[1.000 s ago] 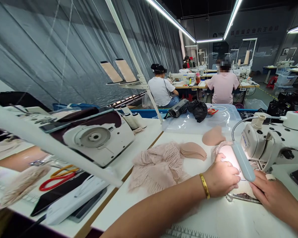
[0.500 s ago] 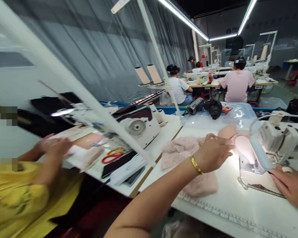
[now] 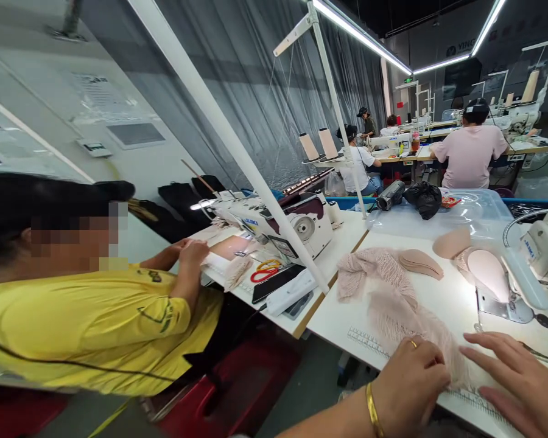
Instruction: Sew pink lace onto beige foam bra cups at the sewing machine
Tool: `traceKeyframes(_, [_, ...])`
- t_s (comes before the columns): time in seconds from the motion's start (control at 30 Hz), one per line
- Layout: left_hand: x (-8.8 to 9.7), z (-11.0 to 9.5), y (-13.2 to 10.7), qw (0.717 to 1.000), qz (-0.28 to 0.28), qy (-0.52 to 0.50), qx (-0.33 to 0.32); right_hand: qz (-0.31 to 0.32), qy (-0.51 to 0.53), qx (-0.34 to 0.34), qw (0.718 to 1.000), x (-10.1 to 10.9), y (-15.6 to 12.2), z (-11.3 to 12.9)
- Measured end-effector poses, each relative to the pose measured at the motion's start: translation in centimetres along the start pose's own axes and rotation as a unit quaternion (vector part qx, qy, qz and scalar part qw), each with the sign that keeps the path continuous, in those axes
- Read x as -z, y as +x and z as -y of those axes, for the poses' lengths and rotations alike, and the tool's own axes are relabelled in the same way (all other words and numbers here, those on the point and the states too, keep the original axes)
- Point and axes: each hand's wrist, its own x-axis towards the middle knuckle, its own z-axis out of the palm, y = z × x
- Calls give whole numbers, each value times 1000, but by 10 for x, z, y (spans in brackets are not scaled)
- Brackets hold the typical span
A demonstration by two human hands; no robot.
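A length of pale pink lace (image 3: 399, 310) lies bunched across the white table, one end trailing to its front edge. My left hand (image 3: 415, 377), with a gold bracelet and ring, has its fingers curled closed on that lace end. Just to the right, my right hand (image 3: 523, 380) is open, fingers stretched out beside the lace; whether it touches the lace I cannot tell. Beige pads (image 3: 420, 263) lie stacked by the lace. Another beige pad (image 3: 452, 242) and a pink bra cup (image 3: 486, 271) sit near the lit metal plate of the sewing machine (image 3: 543, 249).
A measuring tape (image 3: 368, 340) runs along the table's front edge. At the back are a clear plastic lid (image 3: 475, 210) and a black bag (image 3: 424, 199). On the left, a co-worker in yellow (image 3: 132, 328) sits by another sewing machine (image 3: 305, 228) and red-and-yellow scissors (image 3: 265, 271).
The view has swung left. My left hand has come back from the pads to the lace at the front edge. My right hand has left the sewing machine and moved beside it.
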Motion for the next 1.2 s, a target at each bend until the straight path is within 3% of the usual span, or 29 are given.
traceKeyframes(0.1, [-3, -9, 8, 989, -68, -133, -7, -1, 68, 5, 998, -1, 9, 19])
traceKeyframes(0.17, [7, -7, 12, 972, -88, -217, 24, -23, 144, -69, 987, 2, 7, 24])
traceKeyframes(0.23, [21, 2, 15, 967, -86, -236, 50, -43, 192, -146, 970, 7, 1, 24])
traceKeyframes(0.3, [35, 18, 16, 978, -72, -176, 82, -45, 197, -175, 964, 10, -6, 22])
traceKeyframes(0.37, [45, 38, 18, 988, -50, -72, 130, -35, 181, -159, 970, 10, -12, 19])
traceKeyframes(0.47, [57, 70, 21, 979, -32, 38, 196, -22, 163, -145, 976, 5, -18, 14])
traceKeyframes(0.57, [79, 98, 24, 965, -71, 67, 242, -35, 174, -181, 967, 1, -20, 9])
traceKeyframes(0.63, [96, 106, 26, 950, -122, 90, 273, -39, 198, -215, 955, 3, -18, 8])
traceKeyframes(0.7, [109, 102, 32, 931, -195, 106, 289, -42, 226, -236, 944, 9, -14, 10])
traceKeyframes(0.77, [109, 84, 41, 939, -236, 42, 248, -38, 251, -244, 936, 17, -6, 16])
traceKeyframes(0.8, [103, 72, 47, 951, -224, -33, 211, -31, 262, -242, 934, 22, -2, 19])
traceKeyframes(0.83, [95, 59, 53, 960, -174, -138, 172, -22, 276, -237, 931, 27, 2, 23])
traceKeyframes(0.87, [84, 46, 59, 950, -100, -256, 150, -11, 292, -231, 928, 32, 6, 26])
traceKeyframes(0.9, [71, 34, 65, 918, -18, -368, 148, 0, 311, -230, 922, 36, 10, 29])
traceKeyframes(0.93, [59, 24, 70, 867, 50, -469, 161, 7, 333, -235, 913, 41, 13, 31])
traceKeyframes(1.0, [38, 9, 78, 757, 96, -614, 203, -4, 383, -270, 883, 46, 17, 31])
traceKeyframes(1.07, [25, 1, 83, 688, 36, -687, 232, -40, 416, -312, 853, 48, 19, 27])
traceKeyframes(1.2, [20, -8, 87, 647, -108, -717, 235, -113, 382, -350, 848, 37, 18, 18])
